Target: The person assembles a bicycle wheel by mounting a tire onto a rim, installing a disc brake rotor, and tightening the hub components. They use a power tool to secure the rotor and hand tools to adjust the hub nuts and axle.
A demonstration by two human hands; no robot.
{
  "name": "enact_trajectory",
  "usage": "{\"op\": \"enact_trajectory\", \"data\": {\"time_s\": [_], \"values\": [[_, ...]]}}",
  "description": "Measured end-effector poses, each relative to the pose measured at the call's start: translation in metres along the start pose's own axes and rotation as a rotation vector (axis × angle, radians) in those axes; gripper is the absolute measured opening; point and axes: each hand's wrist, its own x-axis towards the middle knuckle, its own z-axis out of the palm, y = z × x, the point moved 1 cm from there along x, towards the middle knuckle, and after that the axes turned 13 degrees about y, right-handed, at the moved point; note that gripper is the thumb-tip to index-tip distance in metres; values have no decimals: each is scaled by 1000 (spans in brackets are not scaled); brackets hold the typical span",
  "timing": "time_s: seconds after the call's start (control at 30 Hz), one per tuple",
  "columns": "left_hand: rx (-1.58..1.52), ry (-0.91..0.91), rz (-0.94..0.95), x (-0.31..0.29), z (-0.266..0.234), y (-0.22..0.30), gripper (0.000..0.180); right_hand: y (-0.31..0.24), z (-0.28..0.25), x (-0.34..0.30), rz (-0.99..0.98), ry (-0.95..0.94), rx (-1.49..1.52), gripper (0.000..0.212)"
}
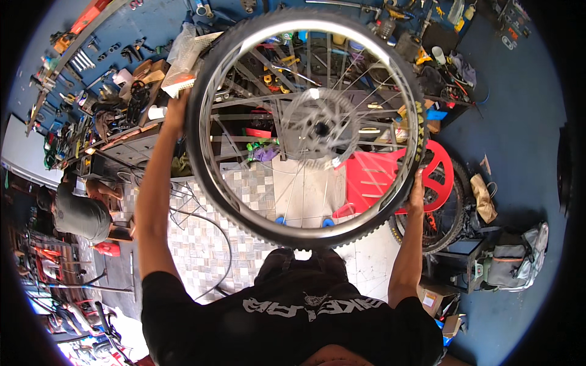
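"Head view first: where do our edges lie, starting with the largest?"

"A blue wall [516,128] closes us in on the right, and a cluttered, dark wooden workbench [140,149] runs across the far side. Between the bench and our body spreads a pale, patchwork-tiled floor [189,244], with a person in a grey shirt [85,210] bent over, well to our left."

"And nearer in?"

"A red plastic chair [366,174] stands beyond our right arm, partly seen through the spokes. Our round bicycle wheel [321,129], with black knobbly tyre and silver metal rim, is raised before us; its upper part overlaps the bench in view, though we cannot tell the gap."

"How does it sit in our grip?"

"Between our two bare hands: the left hand [176,113] at the tyre's left edge, the right hand [417,189] at its lower right. Both hold the tyre, some fingers hidden; we cannot tell how tightly. The silver disc rotor [347,119] sits mid-wheel, well apart from both."
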Motion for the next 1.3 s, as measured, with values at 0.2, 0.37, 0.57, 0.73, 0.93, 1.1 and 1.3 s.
{"op": "enact_trajectory", "data": {"time_s": [0.2, 0.37, 0.57, 0.73, 0.93, 1.1, 1.3], "values": [[174, 171, -125, -80, -31, -241, 57, 91, -27, -32, -9, 284, -250, 90], [25, 330, -464, -134, -20, -340, 30, 142, -45, -30, 38, 337, -704, 93], [245, 336, -370, -113, 13, -375, 30, 181, -25, 7, 96, 473, -814, 94], [291, 338, -359, -106, 44, -386, 32, 197, -36, 32, 62, 466, -912, 96], [311, 309, -382, -92, 66, -401, 32, 208, -47, 57, 47, 513, -903, 97], [354, 308, -334, -76, 77, -407, 36, 206, -42, 75, 137, 531, -877, 91], [640, 263, -326, -67, 81, -404, 41, 173, -26, 107, -85, 441, -1250, 71]]}}
